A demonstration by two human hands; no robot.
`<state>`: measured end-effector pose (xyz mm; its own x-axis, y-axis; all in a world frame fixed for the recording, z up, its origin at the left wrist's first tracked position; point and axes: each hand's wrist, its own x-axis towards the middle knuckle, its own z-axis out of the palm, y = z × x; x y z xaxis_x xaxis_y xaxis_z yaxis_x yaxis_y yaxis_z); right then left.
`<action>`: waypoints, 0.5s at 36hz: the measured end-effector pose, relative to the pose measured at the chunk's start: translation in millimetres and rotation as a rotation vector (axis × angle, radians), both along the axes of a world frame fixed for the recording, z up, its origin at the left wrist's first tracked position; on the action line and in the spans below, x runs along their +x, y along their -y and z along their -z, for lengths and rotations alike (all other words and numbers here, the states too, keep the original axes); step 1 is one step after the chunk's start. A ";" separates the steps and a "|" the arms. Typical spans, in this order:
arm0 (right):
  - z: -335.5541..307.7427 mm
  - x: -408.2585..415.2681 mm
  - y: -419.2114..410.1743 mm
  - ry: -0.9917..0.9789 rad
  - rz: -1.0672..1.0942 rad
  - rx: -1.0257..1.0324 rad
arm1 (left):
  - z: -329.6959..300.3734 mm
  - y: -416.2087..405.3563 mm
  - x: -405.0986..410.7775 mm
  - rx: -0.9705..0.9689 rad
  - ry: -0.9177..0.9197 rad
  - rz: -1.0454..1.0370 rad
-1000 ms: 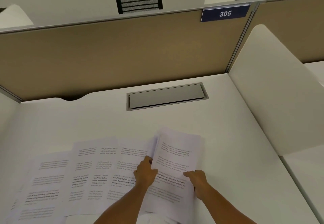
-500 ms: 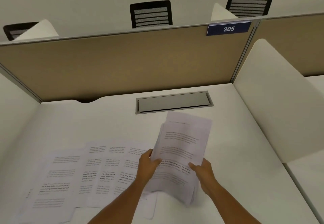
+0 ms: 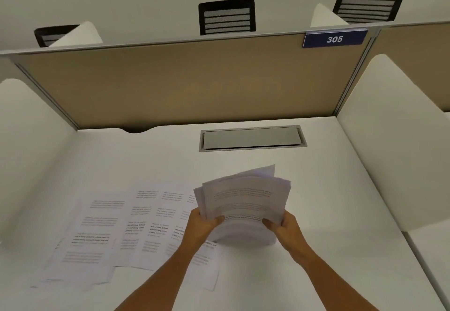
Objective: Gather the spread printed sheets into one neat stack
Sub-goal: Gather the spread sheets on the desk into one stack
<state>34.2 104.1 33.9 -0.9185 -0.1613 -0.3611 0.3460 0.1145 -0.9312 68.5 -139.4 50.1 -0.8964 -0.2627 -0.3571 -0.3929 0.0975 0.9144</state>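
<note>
A bundle of printed sheets (image 3: 246, 201) stands nearly upright above the white desk (image 3: 328, 213), its top edges fanned and uneven. My left hand (image 3: 201, 225) grips the bundle's left edge and my right hand (image 3: 285, 228) grips its right edge. The bundle's bottom edge seems to rest on or just above the desk. To the left, several more printed sheets (image 3: 107, 232) lie flat and overlapping in a spread row. My left forearm crosses over the rightmost of them.
A grey cable hatch (image 3: 252, 138) is set into the desk behind the bundle. A tan partition (image 3: 182, 84) with a "305" plate (image 3: 334, 39) closes the back. White side dividers (image 3: 394, 140) flank the desk. Black chairs show beyond.
Both hands have lifted the gathered sheets off the desk and tipped them from lying flat to nearly upright. The view has tilted upward.
</note>
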 end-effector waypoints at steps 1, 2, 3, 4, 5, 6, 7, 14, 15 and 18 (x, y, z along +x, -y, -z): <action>2.5 0.8 -1.1 0.005 -0.005 0.001 | 2.4 0.2 3.0 -0.001 0.007 -0.018; 4.5 1.1 -1.9 0.012 -0.006 0.006 | 3.2 -0.4 5.1 -0.001 0.004 -0.034; 7.1 0.8 -2.8 0.021 -0.004 0.016 | 4.0 -0.7 6.4 -0.008 -0.001 -0.041; 9.4 0.2 -3.9 0.025 0.003 0.027 | 4.3 -1.8 7.0 -0.011 -0.015 -0.039; 11.3 -0.4 -5.0 0.026 0.013 0.041 | 4.6 -3.1 7.5 -0.008 -0.024 -0.032; 12.6 -1.1 -5.9 0.021 0.022 0.045 | 5.0 -4.7 8.0 0.002 -0.027 -0.029; 13.0 -2.1 -7.0 0.010 0.027 0.039 | 5.7 -5.8 8.7 0.010 -0.023 -0.033; 16.5 -17.1 -12.8 0.038 -0.097 -0.004 | 8.5 -15.1 7.1 0.020 0.049 -0.051; 15.4 -18.8 -12.2 0.044 -0.124 -0.011 | 7.6 -17.1 7.2 0.015 0.058 -0.055; 14.6 -20.7 -8.8 0.036 -0.195 -0.016 | 8.0 -23.8 9.0 0.020 0.073 -0.059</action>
<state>13.4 112.9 19.3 -0.8558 -0.3408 -0.3893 0.3521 0.1677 -0.9208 77.5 -115.6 42.1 -0.8511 -0.3059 -0.4266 -0.4629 0.0540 0.8848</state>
